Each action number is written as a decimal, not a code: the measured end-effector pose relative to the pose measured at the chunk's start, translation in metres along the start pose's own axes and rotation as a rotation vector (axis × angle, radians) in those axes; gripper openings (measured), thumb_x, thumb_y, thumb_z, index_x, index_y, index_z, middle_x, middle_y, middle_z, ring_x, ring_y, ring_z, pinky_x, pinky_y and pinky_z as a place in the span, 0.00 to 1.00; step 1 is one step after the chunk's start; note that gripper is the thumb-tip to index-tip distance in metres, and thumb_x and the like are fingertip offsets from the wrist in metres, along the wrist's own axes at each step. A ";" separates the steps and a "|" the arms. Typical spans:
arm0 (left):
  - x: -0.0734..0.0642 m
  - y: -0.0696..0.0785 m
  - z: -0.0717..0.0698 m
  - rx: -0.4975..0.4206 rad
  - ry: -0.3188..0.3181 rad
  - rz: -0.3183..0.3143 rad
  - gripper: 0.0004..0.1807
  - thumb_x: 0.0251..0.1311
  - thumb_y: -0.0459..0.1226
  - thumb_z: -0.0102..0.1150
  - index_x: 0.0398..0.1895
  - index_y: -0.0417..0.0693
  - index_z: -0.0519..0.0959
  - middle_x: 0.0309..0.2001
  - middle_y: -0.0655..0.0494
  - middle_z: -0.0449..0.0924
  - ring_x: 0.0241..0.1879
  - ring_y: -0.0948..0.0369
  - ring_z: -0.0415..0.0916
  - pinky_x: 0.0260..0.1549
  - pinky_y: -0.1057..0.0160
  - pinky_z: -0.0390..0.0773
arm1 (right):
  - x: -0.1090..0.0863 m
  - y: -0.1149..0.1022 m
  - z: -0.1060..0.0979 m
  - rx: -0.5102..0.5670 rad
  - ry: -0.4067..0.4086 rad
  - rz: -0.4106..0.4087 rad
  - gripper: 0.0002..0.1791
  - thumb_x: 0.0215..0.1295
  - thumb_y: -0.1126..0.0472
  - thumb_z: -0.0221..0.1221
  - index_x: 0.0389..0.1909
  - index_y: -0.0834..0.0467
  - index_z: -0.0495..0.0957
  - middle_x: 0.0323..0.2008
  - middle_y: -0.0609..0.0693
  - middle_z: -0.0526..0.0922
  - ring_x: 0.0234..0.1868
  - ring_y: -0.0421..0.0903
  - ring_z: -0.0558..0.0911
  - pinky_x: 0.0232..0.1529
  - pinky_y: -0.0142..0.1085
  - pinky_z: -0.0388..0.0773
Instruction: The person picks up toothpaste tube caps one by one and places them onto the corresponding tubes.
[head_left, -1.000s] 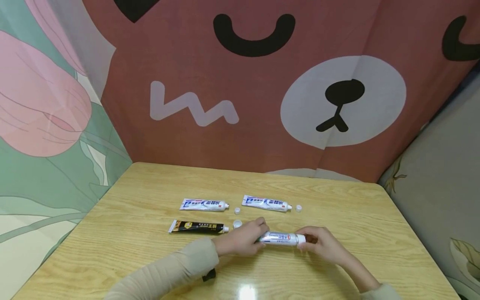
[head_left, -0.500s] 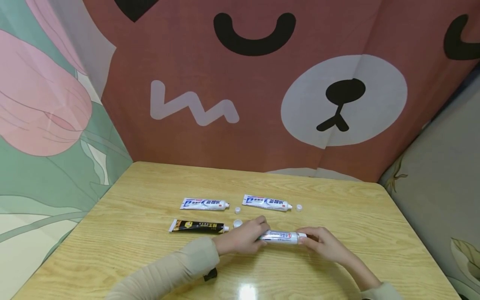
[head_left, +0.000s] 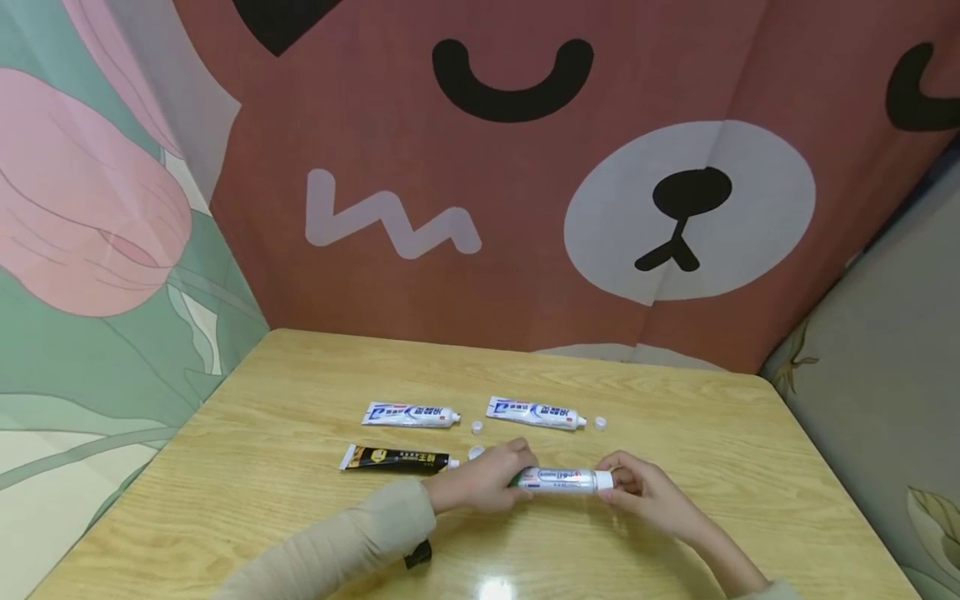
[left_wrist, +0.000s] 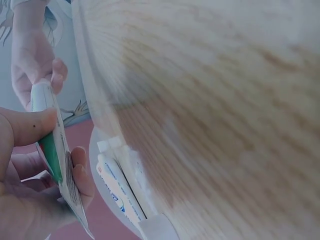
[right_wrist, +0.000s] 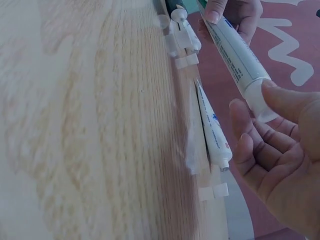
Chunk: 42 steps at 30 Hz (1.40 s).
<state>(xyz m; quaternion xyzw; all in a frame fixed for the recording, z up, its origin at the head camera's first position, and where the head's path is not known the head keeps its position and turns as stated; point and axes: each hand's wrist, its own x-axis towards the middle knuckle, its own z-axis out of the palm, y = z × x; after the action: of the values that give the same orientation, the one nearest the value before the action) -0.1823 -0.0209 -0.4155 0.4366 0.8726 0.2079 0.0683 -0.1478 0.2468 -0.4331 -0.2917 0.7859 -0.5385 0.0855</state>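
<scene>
My left hand (head_left: 491,477) grips the flat tail half of a white toothpaste tube (head_left: 562,479), thumb on one face and fingers behind. Green print on the tube (left_wrist: 51,157) shows under that thumb in the left wrist view. At the other end, the thumb and fingers of my right hand (head_left: 652,493) pinch the white cap (head_left: 604,481). The right wrist view has the right thumb lying against the cap (right_wrist: 261,102), with the other fingers curled below it. The tube is held level over the wooden table (head_left: 300,517), between both hands.
Two white-and-blue toothpaste tubes, the left one (head_left: 411,414) and the right one (head_left: 536,412), lie uncapped behind the hands, small caps (head_left: 477,427) (head_left: 601,423) beside their nozzles. A black tube (head_left: 397,458) lies uncapped near a white cap (head_left: 476,452). A black piece (head_left: 417,554) shows beside the left sleeve.
My right fingers have shifted their hold around the cap, and the tube has rolled and tilted slightly. The left hand keeps its grip. The head view has tipped a little upward.
</scene>
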 end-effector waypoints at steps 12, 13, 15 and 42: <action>-0.002 0.006 -0.001 0.056 0.004 0.054 0.16 0.54 0.38 0.61 0.45 0.42 0.76 0.40 0.57 0.71 0.32 0.71 0.67 0.30 0.80 0.68 | -0.004 0.000 0.001 0.050 -0.020 0.035 0.12 0.71 0.66 0.42 0.35 0.71 0.71 0.18 0.52 0.76 0.16 0.35 0.73 0.13 0.34 0.73; -0.002 0.007 -0.001 0.058 0.005 0.058 0.16 0.54 0.38 0.61 0.45 0.42 0.76 0.40 0.57 0.71 0.31 0.71 0.67 0.29 0.80 0.68 | -0.004 0.000 0.001 0.041 -0.019 0.040 0.13 0.71 0.66 0.41 0.34 0.71 0.71 0.17 0.51 0.76 0.15 0.35 0.73 0.12 0.34 0.73; -0.002 0.008 -0.001 0.052 0.003 0.055 0.16 0.54 0.38 0.61 0.45 0.42 0.76 0.40 0.57 0.71 0.31 0.71 0.67 0.29 0.80 0.68 | -0.004 -0.002 0.001 0.034 -0.017 0.053 0.15 0.72 0.66 0.39 0.33 0.71 0.71 0.17 0.52 0.76 0.15 0.36 0.73 0.12 0.34 0.73; -0.003 0.009 0.001 0.007 0.040 0.062 0.16 0.56 0.38 0.60 0.47 0.41 0.75 0.41 0.56 0.71 0.31 0.72 0.66 0.27 0.80 0.68 | -0.009 -0.003 -0.006 -0.074 0.063 0.154 0.22 0.73 0.61 0.39 0.29 0.70 0.77 0.15 0.53 0.77 0.16 0.41 0.75 0.16 0.37 0.74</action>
<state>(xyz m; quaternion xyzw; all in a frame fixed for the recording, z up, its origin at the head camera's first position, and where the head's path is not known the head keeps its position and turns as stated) -0.1732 -0.0182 -0.4125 0.4595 0.8605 0.2157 0.0426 -0.1421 0.2554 -0.4293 -0.2165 0.8276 -0.5098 0.0910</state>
